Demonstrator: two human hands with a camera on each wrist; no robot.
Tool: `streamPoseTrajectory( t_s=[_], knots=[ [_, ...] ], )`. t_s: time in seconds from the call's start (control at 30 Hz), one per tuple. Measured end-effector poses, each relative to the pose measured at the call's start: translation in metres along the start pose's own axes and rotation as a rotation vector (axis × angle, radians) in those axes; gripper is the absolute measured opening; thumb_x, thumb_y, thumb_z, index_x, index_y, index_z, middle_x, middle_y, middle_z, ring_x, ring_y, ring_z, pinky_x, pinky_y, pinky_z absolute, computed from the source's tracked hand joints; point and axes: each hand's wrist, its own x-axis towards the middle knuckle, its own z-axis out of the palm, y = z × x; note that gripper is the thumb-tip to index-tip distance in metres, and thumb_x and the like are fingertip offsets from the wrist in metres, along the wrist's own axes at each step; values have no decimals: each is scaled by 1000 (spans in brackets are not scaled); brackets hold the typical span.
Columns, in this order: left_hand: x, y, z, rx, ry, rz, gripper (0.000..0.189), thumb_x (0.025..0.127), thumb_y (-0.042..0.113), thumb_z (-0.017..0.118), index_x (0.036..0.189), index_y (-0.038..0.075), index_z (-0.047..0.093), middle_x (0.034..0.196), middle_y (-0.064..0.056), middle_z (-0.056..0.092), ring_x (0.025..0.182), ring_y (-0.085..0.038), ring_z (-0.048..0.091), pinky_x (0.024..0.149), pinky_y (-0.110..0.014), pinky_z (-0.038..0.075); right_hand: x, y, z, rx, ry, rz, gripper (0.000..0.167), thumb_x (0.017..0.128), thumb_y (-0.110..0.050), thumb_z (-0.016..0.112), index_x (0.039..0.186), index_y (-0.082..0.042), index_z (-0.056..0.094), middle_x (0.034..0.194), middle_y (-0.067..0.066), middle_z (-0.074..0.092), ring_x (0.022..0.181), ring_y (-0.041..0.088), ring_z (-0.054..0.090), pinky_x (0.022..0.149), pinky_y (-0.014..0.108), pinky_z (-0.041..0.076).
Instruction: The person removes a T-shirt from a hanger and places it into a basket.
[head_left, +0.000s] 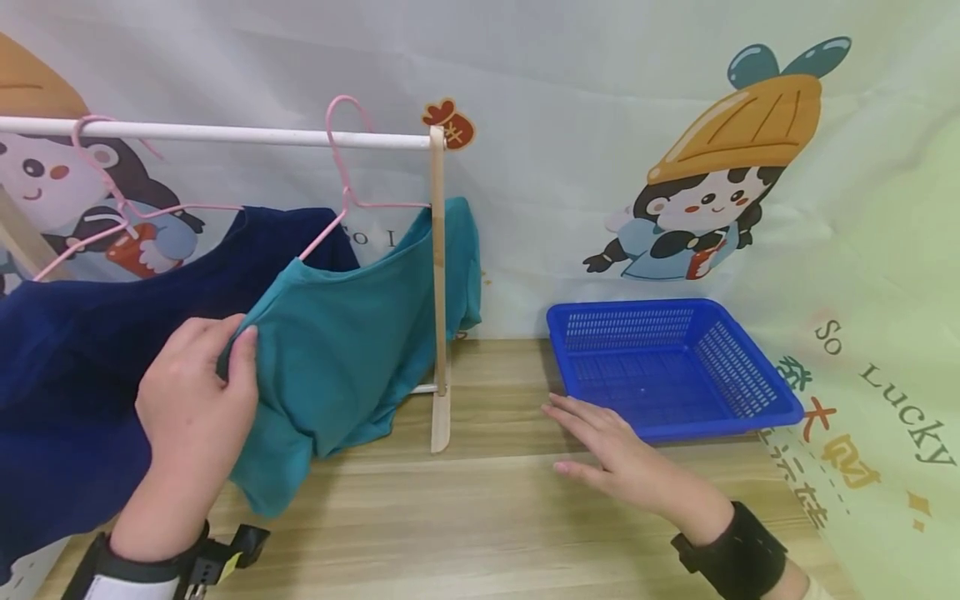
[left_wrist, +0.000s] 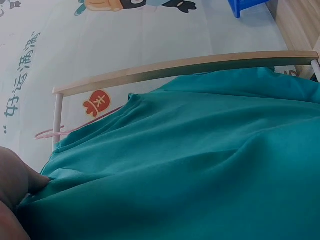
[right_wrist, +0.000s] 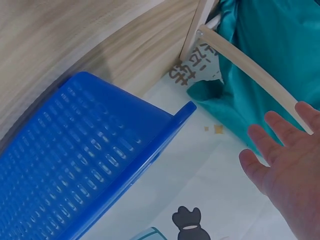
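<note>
A teal T-shirt (head_left: 337, 333) hangs on a pink hanger (head_left: 343, 179) hooked over the white rail near its right end. My left hand (head_left: 197, 392) pinches the shirt's near shoulder edge between thumb and fingers; the left wrist view shows the thumb pressed on the teal cloth (left_wrist: 175, 165). Behind that hand a navy T-shirt (head_left: 75, 358) hangs on a second pink hanger (head_left: 112, 187). My right hand (head_left: 611, 454) hovers over the table by the near left corner of a blue basket (head_left: 675, 429), fingers extended and holding nothing.
The white rail (head_left: 247, 133) rests on a wooden rack post (head_left: 438, 292) whose foot stands on the wood-grain table (head_left: 495, 517). Part of the teal shirt lies behind that post. A printed cloth backdrop (head_left: 540, 208) closes off the back and right side.
</note>
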Motion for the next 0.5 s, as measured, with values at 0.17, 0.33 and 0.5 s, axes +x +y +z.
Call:
streamPoseTrajectory(
  t_s=[0.17, 0.33, 0.5],
  knots=[
    [-3, -5, -1, -32, 48, 6, 27, 93, 20, 59, 110, 1, 69, 94, -14, 65, 75, -29, 56, 61, -30, 34, -2, 1, 1, -10, 15, -8, 63, 94, -38, 56, 146, -12, 34, 153, 10, 30, 139, 33, 31, 107, 62, 25],
    [-4, -10, -1, -56, 84, 10, 28, 92, 19, 59, 109, -1, 69, 92, -17, 65, 73, -28, 55, 61, -26, 33, -3, 2, 3, -3, 14, -9, 62, 94, -37, 57, 146, -12, 35, 153, 10, 31, 139, 33, 30, 107, 62, 25],
    [-1, -11, -2, -81, 118, 20, 27, 92, 19, 59, 108, -1, 69, 91, -18, 64, 77, -30, 57, 63, -17, 30, -3, 3, 4, -14, 25, -36, 62, 92, -35, 59, 145, -10, 37, 150, 14, 34, 137, 35, 33, 106, 62, 27]
  ],
)
